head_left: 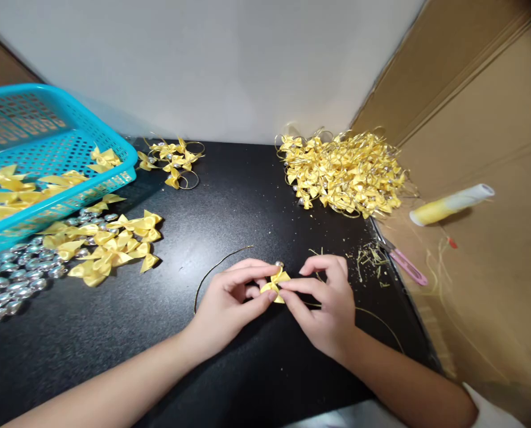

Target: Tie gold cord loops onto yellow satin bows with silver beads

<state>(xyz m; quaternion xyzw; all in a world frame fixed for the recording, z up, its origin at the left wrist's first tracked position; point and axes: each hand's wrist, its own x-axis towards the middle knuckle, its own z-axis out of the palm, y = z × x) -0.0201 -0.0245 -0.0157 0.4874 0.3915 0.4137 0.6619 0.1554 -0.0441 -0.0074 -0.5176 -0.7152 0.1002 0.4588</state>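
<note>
Pinched between both hands: small yellow satin bow (275, 284), left hand (229, 297) and right hand (330, 303) equally near, fingertips clamped on opposite wings.

On the black surface (229, 208), the turquoise plastic basket (46, 148) sits far left, loose yellow ribbon bows (109, 244) before it, silver beads (11, 285) left of them; the tangled bow heap (345, 172) lies back right.
</note>
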